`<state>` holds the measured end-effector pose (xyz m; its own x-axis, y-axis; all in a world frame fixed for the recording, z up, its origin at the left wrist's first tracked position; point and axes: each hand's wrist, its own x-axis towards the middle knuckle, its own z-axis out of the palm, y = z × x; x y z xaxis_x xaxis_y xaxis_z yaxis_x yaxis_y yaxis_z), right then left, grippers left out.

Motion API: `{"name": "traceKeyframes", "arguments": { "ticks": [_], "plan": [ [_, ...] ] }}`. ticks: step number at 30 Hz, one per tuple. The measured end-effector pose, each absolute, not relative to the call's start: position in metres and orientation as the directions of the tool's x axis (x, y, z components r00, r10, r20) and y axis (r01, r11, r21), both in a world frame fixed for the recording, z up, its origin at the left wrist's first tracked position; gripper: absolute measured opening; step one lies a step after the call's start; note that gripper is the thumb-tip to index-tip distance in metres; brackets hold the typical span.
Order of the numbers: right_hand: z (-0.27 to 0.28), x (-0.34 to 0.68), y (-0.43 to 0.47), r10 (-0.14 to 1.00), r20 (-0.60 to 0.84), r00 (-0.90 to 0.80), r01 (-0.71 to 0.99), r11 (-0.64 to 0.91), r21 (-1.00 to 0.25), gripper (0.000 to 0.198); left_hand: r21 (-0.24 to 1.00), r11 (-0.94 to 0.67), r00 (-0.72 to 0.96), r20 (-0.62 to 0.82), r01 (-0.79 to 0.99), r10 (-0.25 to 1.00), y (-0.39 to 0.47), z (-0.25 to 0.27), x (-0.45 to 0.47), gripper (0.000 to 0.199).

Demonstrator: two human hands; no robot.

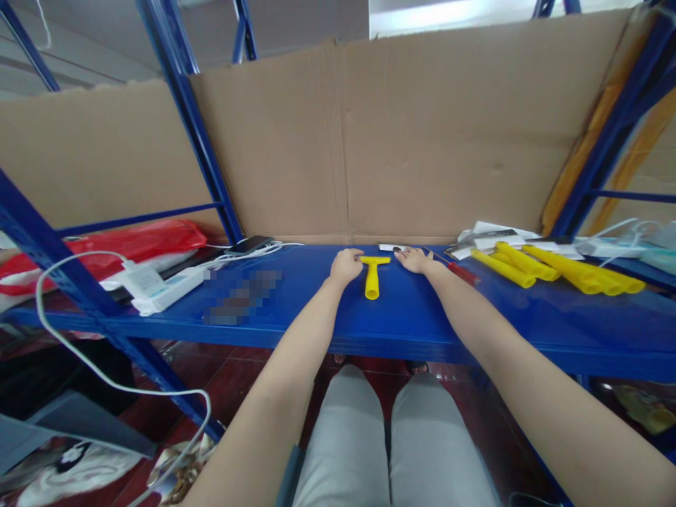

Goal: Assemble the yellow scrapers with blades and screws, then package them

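A yellow T-shaped plastic scraper handle (372, 280) lies on the blue shelf, its crossbar toward the back and its hollow round end toward me. My left hand (346, 266) is closed at the left end of the crossbar, thumb and fingers against it. To the right of the crossbar, my right hand (415, 260) rests low on the shelf with its fingers stretched out. Just behind those fingers lies a small white piece (391, 247) with a dark spot, partly covered by the hand. A red-handled screwdriver (463, 273) lies beside my right forearm.
Several yellow tubular handles (528, 264) lie at the right, before white papers and packets (496, 236). On the left are a white power strip (172, 290) with cables, a dark phone (251, 244) and a red plastic bag (142, 239). Cardboard (401, 141) walls the back; blue posts (203, 155) flank it.
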<state>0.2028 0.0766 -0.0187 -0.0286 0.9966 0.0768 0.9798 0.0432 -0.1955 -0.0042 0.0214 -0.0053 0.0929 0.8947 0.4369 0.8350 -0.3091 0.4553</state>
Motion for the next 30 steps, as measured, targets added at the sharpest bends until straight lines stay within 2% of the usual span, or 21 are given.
{"name": "traceKeyframes", "arguments": {
  "ticks": [6, 12, 18, 22, 26, 30],
  "plan": [
    [-0.015, 0.198, 0.07, 0.999, 0.054, -0.006, 0.982, 0.016, -0.187, 0.059, 0.454, -0.313, 0.092, 0.444, 0.835, 0.891, 0.023, -0.006, -0.006, 0.04],
    [-0.003, 0.195, 0.051, 0.991, 0.135, 0.001, 0.989, 0.019, -0.149, 0.054, 0.453, -0.299, 0.083, 0.438, 0.84, 0.895, 0.023, -0.005, -0.006, 0.04],
    [0.015, 0.197, 0.032, 0.986, 0.119, 0.113, 0.973, -0.086, -0.216, 0.046, 0.46, -0.29, 0.069, 0.44, 0.839, 0.895, 0.021, -0.004, -0.006, 0.04],
    [0.018, 0.205, 0.027, 0.969, 0.171, 0.179, 0.964, -0.138, -0.229, 0.046, 0.449, -0.306, 0.087, 0.446, 0.839, 0.891, 0.023, -0.005, -0.006, 0.04],
    [0.012, 0.206, 0.026, 0.939, 0.264, 0.219, 0.966, -0.171, -0.193, 0.047, 0.443, -0.314, 0.092, 0.454, 0.84, 0.886, 0.024, -0.006, -0.007, 0.04],
    [0.006, 0.199, 0.026, 0.96, 0.217, 0.178, 0.981, -0.155, -0.117, 0.048, 0.449, -0.313, 0.089, 0.452, 0.837, 0.887, 0.025, -0.007, -0.008, 0.04]
  ]
}}
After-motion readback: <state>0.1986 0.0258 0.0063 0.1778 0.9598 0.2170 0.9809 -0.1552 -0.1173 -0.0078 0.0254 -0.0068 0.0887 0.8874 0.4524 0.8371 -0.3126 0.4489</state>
